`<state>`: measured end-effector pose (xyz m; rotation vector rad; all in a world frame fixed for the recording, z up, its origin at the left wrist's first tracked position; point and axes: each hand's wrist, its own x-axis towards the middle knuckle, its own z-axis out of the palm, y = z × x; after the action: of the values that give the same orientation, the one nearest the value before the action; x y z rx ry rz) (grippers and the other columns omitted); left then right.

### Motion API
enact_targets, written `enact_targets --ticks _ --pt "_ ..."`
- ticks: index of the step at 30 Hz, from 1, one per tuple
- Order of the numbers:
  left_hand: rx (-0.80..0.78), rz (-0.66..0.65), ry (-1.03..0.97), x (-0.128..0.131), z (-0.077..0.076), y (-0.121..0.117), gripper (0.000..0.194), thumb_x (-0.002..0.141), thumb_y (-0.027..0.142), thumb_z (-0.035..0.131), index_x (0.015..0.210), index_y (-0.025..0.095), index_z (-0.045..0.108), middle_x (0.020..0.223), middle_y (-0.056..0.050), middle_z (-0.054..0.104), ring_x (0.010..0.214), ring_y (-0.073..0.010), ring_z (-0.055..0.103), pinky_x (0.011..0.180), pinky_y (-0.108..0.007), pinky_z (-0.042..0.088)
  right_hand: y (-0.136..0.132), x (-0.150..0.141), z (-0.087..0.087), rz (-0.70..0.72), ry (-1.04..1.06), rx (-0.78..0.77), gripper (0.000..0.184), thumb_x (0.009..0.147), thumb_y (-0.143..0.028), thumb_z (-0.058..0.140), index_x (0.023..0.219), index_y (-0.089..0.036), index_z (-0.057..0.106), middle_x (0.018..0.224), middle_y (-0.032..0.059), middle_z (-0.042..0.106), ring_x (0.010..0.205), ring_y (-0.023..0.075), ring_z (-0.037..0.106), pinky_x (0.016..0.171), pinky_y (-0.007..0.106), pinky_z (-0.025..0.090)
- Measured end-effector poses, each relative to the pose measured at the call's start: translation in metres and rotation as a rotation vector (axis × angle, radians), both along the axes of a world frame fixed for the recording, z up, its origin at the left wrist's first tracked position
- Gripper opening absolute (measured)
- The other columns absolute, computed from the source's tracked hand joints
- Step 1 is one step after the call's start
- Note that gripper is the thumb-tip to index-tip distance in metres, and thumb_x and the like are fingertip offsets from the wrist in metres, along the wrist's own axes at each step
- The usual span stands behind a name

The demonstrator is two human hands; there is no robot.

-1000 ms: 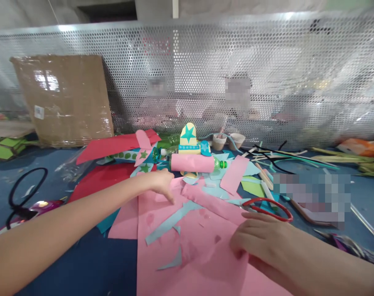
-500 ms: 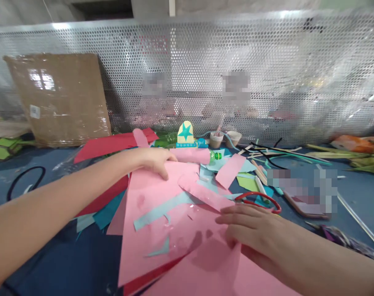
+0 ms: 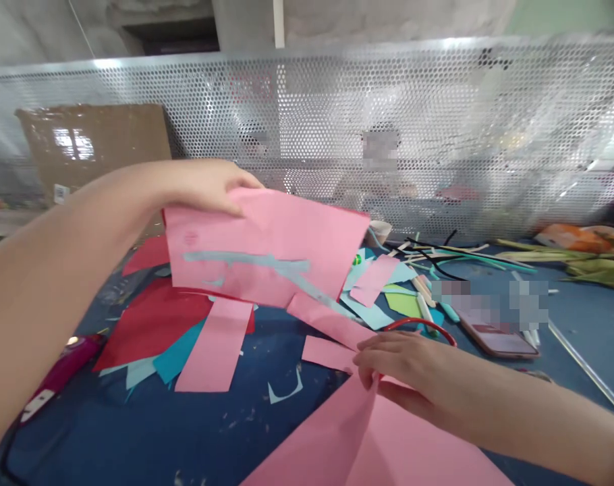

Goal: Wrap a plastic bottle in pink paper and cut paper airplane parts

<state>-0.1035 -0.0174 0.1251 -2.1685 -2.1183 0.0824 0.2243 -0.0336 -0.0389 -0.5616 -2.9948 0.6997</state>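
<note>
My left hand (image 3: 206, 185) is closed on the top edge of a large pink paper sheet (image 3: 266, 246) and holds it up off the blue table, tilted toward me. A light blue paper strip (image 3: 256, 261) clings to the sheet's face. My right hand (image 3: 405, 368) rests low at the right, its fingers pinched on the corner of a second pink sheet (image 3: 368, 445) that lies on the table. Red scissors (image 3: 423, 326) sit just behind that hand. Loose pink strips (image 3: 216, 344) lie below the raised sheet.
The blue table (image 3: 185, 432) carries red paper (image 3: 150, 320), blue and green scraps, sticks and straws (image 3: 459, 260), a phone (image 3: 496, 332) and a magenta tool (image 3: 59, 371). A cardboard sheet (image 3: 94, 138) leans on the perforated metal screen (image 3: 438, 121) behind.
My left hand has gripped the pink sheet's far edge and lifted it off the table, which hides the bottle craft behind it. My right hand has stayed on the lower pink sheet.
</note>
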Motion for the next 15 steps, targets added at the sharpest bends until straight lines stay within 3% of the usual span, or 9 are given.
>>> enact_targets --ticks 2,3,4,8,12,15 --pt "0.098 0.29 -0.217 -0.022 0.002 0.003 0.049 0.08 0.018 0.065 0.128 0.014 0.06 0.102 0.005 0.067 0.104 -0.0218 0.059 0.097 -0.039 0.037 -0.001 0.001 0.001 -0.007 0.001 -0.013 0.018 0.099 -0.019 0.044 0.103 -0.026 0.06 0.109 0.0004 0.067 0.103 0.0207 0.061 0.089 0.037 0.047" --pt "0.171 0.388 -0.441 -0.034 0.001 0.005 0.05 0.08 0.013 0.068 0.128 0.013 0.059 0.099 0.005 0.067 0.104 -0.0229 0.06 0.096 -0.04 0.038 -0.002 0.001 0.002 -0.011 -0.002 -0.018 0.018 0.098 -0.018 0.044 0.102 -0.026 0.06 0.108 -0.0002 0.067 0.103 0.0205 0.061 0.089 0.037 0.047" --pt "0.216 0.427 -0.527 -0.045 -0.002 0.007 0.049 0.083 0.011 0.066 0.131 0.013 0.055 0.1 0.004 0.066 0.1 -0.022 0.061 0.092 -0.04 0.041 -0.002 0.001 0.003 -0.016 -0.008 -0.023 0.019 0.097 -0.016 0.045 0.102 -0.026 0.06 0.107 -0.0006 0.067 0.103 0.0206 0.061 0.088 0.037 0.047" --pt "0.203 0.471 -0.749 -0.081 -0.026 0.01 0.041 0.096 0.005 0.051 0.136 0.012 0.046 0.112 -0.005 0.067 0.084 -0.0134 0.065 0.081 -0.032 0.051 -0.003 0.0 0.006 -0.033 -0.03 -0.025 0.02 0.095 -0.013 0.047 0.101 -0.026 0.061 0.106 -0.0004 0.067 0.102 0.0212 0.061 0.088 0.037 0.047" --pt "0.188 0.501 -0.808 -0.102 -0.057 0.013 0.032 0.095 0.031 0.059 0.123 0.015 0.057 0.118 -0.009 0.063 0.096 -0.0224 0.065 0.08 -0.04 0.057 -0.005 -0.002 0.006 -0.042 -0.062 0.019 0.022 0.095 -0.012 0.046 0.101 -0.026 0.062 0.106 0.0009 0.068 0.102 0.0234 0.062 0.087 0.039 0.048" --pt "0.229 0.517 -0.734 -0.114 -0.079 0.021 0.032 0.094 0.034 0.061 0.121 0.015 0.059 0.119 -0.008 0.062 0.099 -0.0245 0.064 0.082 -0.042 0.056 -0.005 -0.006 0.006 -0.045 -0.06 0.033 0.024 0.094 -0.011 0.046 0.101 -0.026 0.063 0.105 0.0013 0.069 0.1 0.0242 0.064 0.085 0.038 0.049"
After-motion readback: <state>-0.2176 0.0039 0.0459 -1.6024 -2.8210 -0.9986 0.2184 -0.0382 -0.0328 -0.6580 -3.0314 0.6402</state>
